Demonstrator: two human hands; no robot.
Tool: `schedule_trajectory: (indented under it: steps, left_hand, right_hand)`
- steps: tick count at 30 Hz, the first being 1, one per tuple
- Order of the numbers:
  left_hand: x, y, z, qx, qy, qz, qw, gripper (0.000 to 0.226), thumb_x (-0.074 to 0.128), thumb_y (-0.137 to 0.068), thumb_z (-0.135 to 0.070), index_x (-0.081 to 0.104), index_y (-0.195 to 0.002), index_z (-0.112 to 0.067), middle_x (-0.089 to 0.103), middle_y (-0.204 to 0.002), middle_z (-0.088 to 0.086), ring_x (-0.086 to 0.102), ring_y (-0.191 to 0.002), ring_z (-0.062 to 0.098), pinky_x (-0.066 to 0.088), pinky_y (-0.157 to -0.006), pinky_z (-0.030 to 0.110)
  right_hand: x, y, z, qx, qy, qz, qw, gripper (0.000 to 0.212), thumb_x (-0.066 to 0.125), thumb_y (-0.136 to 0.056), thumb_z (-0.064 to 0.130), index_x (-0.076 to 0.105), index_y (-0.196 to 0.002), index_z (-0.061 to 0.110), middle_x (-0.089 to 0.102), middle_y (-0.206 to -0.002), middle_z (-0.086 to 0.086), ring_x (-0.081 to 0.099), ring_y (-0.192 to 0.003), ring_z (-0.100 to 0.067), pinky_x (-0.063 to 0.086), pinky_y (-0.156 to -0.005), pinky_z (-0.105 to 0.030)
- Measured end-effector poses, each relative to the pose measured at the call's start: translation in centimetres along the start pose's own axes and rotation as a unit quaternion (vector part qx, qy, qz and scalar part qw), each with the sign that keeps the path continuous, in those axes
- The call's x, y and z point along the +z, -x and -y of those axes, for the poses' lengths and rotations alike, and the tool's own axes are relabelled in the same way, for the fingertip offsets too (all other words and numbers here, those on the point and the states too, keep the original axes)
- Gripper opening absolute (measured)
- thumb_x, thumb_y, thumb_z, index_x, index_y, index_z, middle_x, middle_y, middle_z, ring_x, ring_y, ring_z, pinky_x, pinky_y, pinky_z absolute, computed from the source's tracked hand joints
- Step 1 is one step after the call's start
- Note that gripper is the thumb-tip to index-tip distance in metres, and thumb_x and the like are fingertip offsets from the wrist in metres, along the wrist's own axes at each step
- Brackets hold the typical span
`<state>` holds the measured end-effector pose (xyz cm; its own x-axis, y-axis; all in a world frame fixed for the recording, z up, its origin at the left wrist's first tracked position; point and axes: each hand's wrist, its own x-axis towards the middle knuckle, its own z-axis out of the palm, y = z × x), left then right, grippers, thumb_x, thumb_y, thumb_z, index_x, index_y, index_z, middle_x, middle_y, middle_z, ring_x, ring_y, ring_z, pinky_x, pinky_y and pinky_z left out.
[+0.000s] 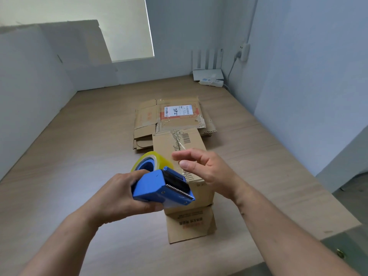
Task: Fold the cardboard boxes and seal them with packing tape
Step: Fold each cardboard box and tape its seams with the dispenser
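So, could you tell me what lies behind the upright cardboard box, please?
A stack of flattened cardboard boxes lies behind the upright box; the top one bears a white shipping label. The box hides part of the stack's near edge, and the lower sheets are mostly covered.
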<state>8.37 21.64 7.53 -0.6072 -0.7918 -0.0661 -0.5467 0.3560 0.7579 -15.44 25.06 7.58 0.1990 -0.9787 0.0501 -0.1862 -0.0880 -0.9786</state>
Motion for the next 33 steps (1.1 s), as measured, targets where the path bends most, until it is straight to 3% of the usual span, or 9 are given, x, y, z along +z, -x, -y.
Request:
schedule_trajectory:
  steps: [4,7,10,14,17,20,24,29,33]
  left_hand:
    - [0.0,-0.2,-0.3,0.007,-0.021,0.017,1.000,0.058,0.081,-0.057,-0.061,0.062,-0.104,-0.033,0.068,-0.091,-0.016,0.065,-0.086,0.007,0.056,-0.069,0.027]
    - [0.0,-0.6,-0.1,-0.005,-0.021,0.021,1.000,0.056,0.079,-0.057,-0.056,0.062,-0.105,-0.033,0.069,-0.091,-0.013,0.065,-0.086,0.006,0.057,-0.070,0.030]
    - [-0.1,-0.8,-0.2,-0.011,-0.010,0.026,1.000,0.057,0.081,-0.054,-0.063,0.064,-0.101,-0.035,0.069,-0.088,-0.016,0.065,-0.081,0.007,0.056,-0.065,0.026]
    - [-0.2,-1.5,-0.9,-0.033,0.033,0.011,0.999,0.047,0.081,-0.058,-0.063,0.066,-0.089,-0.031,0.069,-0.079,-0.017,0.064,-0.067,0.003,0.047,-0.053,0.014]
    - [-1.4,-2.2,-1.4,-0.074,0.048,0.015,0.996,0.058,0.077,-0.045,-0.072,0.069,-0.080,-0.027,0.070,-0.077,-0.010,0.064,-0.063,0.006,0.044,-0.051,0.015]
    - [-4.3,-1.4,-0.7,-0.096,0.046,0.055,0.993,0.075,0.071,-0.027,-0.086,0.072,-0.081,-0.034,0.073,-0.077,0.000,0.068,-0.066,0.014,0.045,-0.061,0.025]
    - [-8.9,1.6,2.6,-0.187,0.025,0.052,0.981,0.083,0.074,-0.019,-0.084,0.076,-0.081,-0.030,0.074,-0.073,0.005,0.072,-0.065,0.021,0.053,-0.057,0.021]
    - [-8.7,1.2,5.0,-0.283,-0.021,0.141,0.948,0.084,0.071,-0.034,-0.087,0.076,-0.088,-0.023,0.075,-0.084,0.005,0.073,-0.076,0.024,0.053,-0.085,0.044]
    - [-7.8,-0.8,5.4,-0.297,-0.030,0.165,0.940,0.084,0.068,-0.034,-0.089,0.076,-0.085,-0.023,0.075,-0.084,0.005,0.073,-0.076,0.024,0.051,-0.089,0.046]
  right_hand:
    - [-0.3,-0.1,-0.3,0.030,0.002,0.016,0.999,0.034,0.057,-0.093,0.019,0.057,-0.127,0.015,0.063,-0.118,-0.002,0.060,-0.105,-0.007,0.049,-0.088,-0.016]
    - [-0.6,0.1,-0.1,0.001,-0.032,0.000,0.999,0.012,0.063,-0.088,0.006,0.066,-0.096,0.015,0.066,-0.093,-0.002,0.062,-0.087,-0.009,0.052,-0.078,-0.019]
    - [-0.6,0.1,0.0,-0.022,-0.023,-0.020,0.999,0.015,0.064,-0.087,0.003,0.062,-0.079,0.016,0.062,-0.078,0.003,0.058,-0.075,-0.007,0.050,-0.072,-0.020]
    - [0.1,-0.3,-0.2,-0.057,0.008,-0.112,0.992,0.015,0.063,-0.088,0.005,0.059,-0.076,0.014,0.059,-0.072,0.005,0.054,-0.069,-0.006,0.049,-0.067,-0.022]
    - [0.7,-0.5,-0.5,-0.062,0.041,-0.167,0.983,0.018,0.064,-0.089,0.009,0.059,-0.074,0.017,0.058,-0.065,0.010,0.053,-0.062,-0.001,0.045,-0.061,-0.017]
    - [0.0,-0.2,-1.0,-0.027,-0.004,-0.201,0.979,0.021,0.063,-0.088,0.008,0.061,-0.070,0.017,0.060,-0.058,0.009,0.052,-0.055,-0.002,0.044,-0.053,-0.015]
    - [-4.1,1.7,-3.5,0.060,-0.056,-0.318,0.945,0.022,0.066,-0.085,0.007,0.061,-0.064,0.013,0.058,-0.050,0.006,0.046,-0.044,-0.008,0.041,-0.045,-0.020]
    - [-2.7,2.0,-7.0,0.165,-0.046,-0.301,0.938,0.029,0.064,-0.087,0.011,0.057,-0.059,0.013,0.058,-0.051,0.005,0.046,-0.044,-0.009,0.041,-0.047,-0.024]
    - [-2.6,2.0,-8.2,0.192,-0.036,-0.332,0.923,0.027,0.063,-0.088,0.012,0.057,-0.061,0.011,0.057,-0.049,0.006,0.046,-0.042,-0.008,0.041,-0.044,-0.024]
